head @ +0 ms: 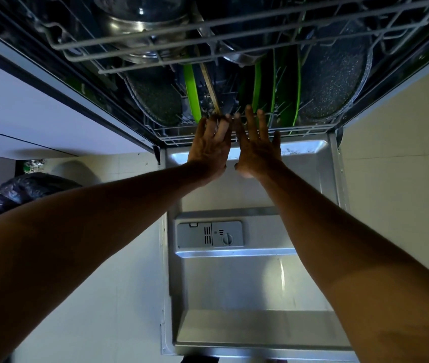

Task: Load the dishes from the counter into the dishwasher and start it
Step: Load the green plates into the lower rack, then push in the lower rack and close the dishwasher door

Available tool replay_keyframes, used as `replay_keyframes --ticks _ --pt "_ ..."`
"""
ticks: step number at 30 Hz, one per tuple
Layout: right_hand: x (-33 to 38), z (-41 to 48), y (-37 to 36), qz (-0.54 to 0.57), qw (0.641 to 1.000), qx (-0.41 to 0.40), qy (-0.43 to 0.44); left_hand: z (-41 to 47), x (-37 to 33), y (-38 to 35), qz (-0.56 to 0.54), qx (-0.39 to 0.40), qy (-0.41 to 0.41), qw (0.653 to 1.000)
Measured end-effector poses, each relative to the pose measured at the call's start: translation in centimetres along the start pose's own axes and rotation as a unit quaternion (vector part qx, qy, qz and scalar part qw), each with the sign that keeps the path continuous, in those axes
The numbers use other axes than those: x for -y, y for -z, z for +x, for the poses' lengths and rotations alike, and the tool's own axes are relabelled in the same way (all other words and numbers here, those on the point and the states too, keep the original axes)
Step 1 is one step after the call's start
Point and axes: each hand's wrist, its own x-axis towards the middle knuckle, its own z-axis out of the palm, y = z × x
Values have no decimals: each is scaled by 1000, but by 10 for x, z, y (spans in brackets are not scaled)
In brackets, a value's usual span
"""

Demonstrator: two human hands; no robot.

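The dishwasher stands open, its door [247, 284] lying flat below me. The lower rack [299, 131] sits inside, holding green plates [256, 85], a green board [191, 93], two dark speckled pans [336, 74] and a wooden utensil [209, 85]. The upper rack [208, 38] carries a steel pot [140, 24]. My left hand [212, 148] and my right hand [256, 145] reach out side by side, fingers straight, fingertips against the front edge of the lower rack. Neither hand holds anything.
A detergent dispenser [209, 234] sits in the middle of the door. White cabinet fronts [38, 108] flank the machine on both sides. A dark rubbish bag [25, 192] stands on the pale tiled floor at the left.
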Motion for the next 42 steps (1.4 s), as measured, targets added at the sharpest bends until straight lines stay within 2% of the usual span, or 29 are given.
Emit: replay_keyframes --ticks 7,13,16,19,23,26,28,31,37,40,42 --pt "1 -1 -5 11 1000 -14 11 -3 -16 10 -49 30 40 998" --pt "-11 -18 0 76 993 -71 58 -20 -25 18 -196 11 105 975" --pt "-7 -34 -2 99 991 -70 49 -52 -40 12 -250 83 122 957" --pt "-7 -66 -16 114 992 -17 56 -106 -63 -4 -283 139 121 941" --pt "-19 -131 -71 124 990 42 59 -199 -111 -35 -325 168 154 918" --pt "-30 -187 -128 114 989 71 57 -274 -152 -54 -334 233 183 895" --pt "-37 -226 -168 100 988 99 62 -324 -179 -69 -333 256 171 891" --pt "-45 -279 -226 102 986 122 59 -382 -215 -93 -339 247 158 894" --pt "-66 -365 -337 157 984 50 66 -442 -269 -147 -274 262 109 919" --pt "-73 -388 -381 110 990 23 87 -459 -289 -167 -251 239 102 933" --pt "-77 -395 -406 55 993 -15 106 -465 -296 -183 -227 187 99 951"
